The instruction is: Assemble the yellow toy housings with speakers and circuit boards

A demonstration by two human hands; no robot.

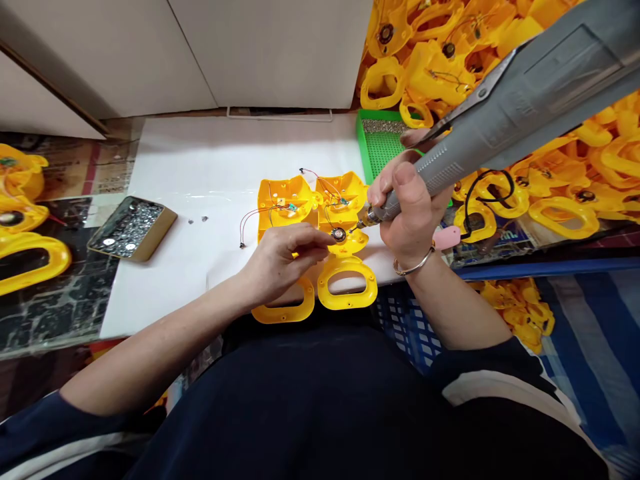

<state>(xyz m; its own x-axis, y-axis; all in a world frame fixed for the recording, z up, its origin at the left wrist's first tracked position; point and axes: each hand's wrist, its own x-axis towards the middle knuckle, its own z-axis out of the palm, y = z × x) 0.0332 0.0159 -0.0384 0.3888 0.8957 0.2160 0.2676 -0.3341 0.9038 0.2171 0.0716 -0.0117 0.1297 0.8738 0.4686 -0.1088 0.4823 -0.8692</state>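
My right hand point(413, 207) is wrapped round a grey electric screwdriver point(475, 127), its bit pointing down and left. The bit tip is by a small round speaker point(339, 234) in the right one of two yellow plastic housings point(347, 272). My left hand point(287, 257) has its thumb and forefinger pinched at the left edge of that speaker; whatever lies between the fingertips is too small to make out. Partly under my left hand is the other yellow housing point(285, 313). Thin wires and small green boards show inside both housings.
An open box of small metal parts point(131, 230) stands at the left on the white board point(165, 160). A green basket point(367, 150) with small metal pieces is behind my right hand. Yellow housings point(390, 83) are heaped at the right, and more point(35, 250) lie far left.
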